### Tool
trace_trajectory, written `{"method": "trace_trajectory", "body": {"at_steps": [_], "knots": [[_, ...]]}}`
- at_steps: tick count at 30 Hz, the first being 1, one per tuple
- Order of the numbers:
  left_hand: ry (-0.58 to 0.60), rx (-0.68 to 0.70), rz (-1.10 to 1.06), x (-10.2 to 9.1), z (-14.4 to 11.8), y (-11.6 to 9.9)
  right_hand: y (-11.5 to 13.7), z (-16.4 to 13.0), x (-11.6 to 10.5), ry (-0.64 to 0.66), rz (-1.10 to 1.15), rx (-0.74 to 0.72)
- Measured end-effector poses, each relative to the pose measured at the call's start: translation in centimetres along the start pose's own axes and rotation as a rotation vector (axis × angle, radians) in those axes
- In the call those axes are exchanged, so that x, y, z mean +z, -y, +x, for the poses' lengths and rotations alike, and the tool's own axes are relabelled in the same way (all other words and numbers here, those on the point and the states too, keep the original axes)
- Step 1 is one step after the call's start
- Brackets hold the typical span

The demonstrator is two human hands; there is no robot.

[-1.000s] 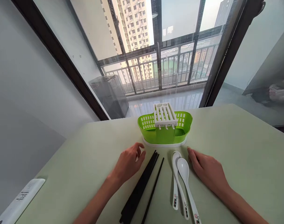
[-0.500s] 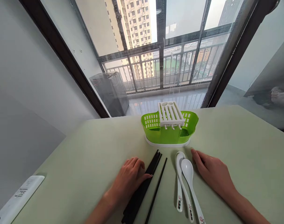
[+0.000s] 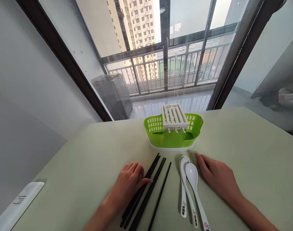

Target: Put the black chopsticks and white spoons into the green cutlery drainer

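Fingers on the person's left hand (image 3: 130, 184) bend down toward the table, and the thumb points out to the right. That thumb lies over some thin, straight, black chopsticks (image 3: 153, 167), which are partly under the hand. The fingertips are hidden, so one cannot tell whether the hand grips the sticks or only rests on them. The person's right hand (image 3: 217, 175) rests on the table with its fingers bent under. One cannot tell how tightly they close or if anything is inside.

Just right of the first sticks is a second bunch of black chopsticks (image 3: 148, 193). A single black chopstick (image 3: 160, 195) lies by itself a little farther right. All of them slant, with their far ends leaning right.

Between the single stick and the right hand lie shiny white spoons (image 3: 191, 175) with long handles and small marks near the ends. Some overlap, and one lies close to the right hand.

Past the spoons stands a bright green plastic basket (image 3: 173, 141) with small holes, on a white oval base (image 3: 172, 149). A white plastic rack (image 3: 175, 124) with long slots and little hooks sits over its middle. All this is on a pale green table (image 3: 100, 154). At the table's left side is a long white object (image 3: 21, 203). Behind, through glass, are a grey box (image 3: 114, 96) and a tall building (image 3: 140, 29).
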State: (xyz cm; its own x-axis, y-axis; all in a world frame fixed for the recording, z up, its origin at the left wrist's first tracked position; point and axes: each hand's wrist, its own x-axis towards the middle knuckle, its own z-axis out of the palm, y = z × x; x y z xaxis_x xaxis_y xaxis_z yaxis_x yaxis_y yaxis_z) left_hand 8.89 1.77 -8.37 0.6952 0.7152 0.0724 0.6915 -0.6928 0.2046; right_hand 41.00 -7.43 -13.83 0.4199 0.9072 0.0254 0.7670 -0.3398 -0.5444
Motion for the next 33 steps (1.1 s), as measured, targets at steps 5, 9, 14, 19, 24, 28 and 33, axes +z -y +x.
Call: {"method": "trace_trajectory", "body": {"at_steps": [5, 9, 14, 19, 24, 28, 33], "knots": [[-0.042, 0.002, -0.018, 0.4, -0.1, 0.6, -0.1, 0.1, 0.1, -0.023, 0.006, -0.023], [-0.04, -0.005, -0.026, 0.2, -0.1, 1.2, -0.1, 0.1, 0.1, -0.02, 0.013, -0.027], [-0.002, -0.059, -0.067, -0.5, -0.3, 1.9, -0.1, 0.1, 0.2, -0.012, 0.006, -0.03], [0.075, -0.155, -0.068, -1.6, -0.3, 1.4, -0.2, 0.0, 0.3, -0.007, -0.003, -0.029], [0.214, -0.261, 0.094, -3.0, 0.5, -0.7, -0.1, 0.0, 0.1, 0.001, 0.002, -0.008], [0.308, -0.326, 0.23, -4.1, 1.1, -2.2, 0.1, 0.0, -0.1, 0.005, 0.021, 0.0], [0.396, -0.425, 0.313, -5.0, 1.4, -2.9, 0.0, 0.1, 0.0, 0.011, 0.019, 0.004]]}}
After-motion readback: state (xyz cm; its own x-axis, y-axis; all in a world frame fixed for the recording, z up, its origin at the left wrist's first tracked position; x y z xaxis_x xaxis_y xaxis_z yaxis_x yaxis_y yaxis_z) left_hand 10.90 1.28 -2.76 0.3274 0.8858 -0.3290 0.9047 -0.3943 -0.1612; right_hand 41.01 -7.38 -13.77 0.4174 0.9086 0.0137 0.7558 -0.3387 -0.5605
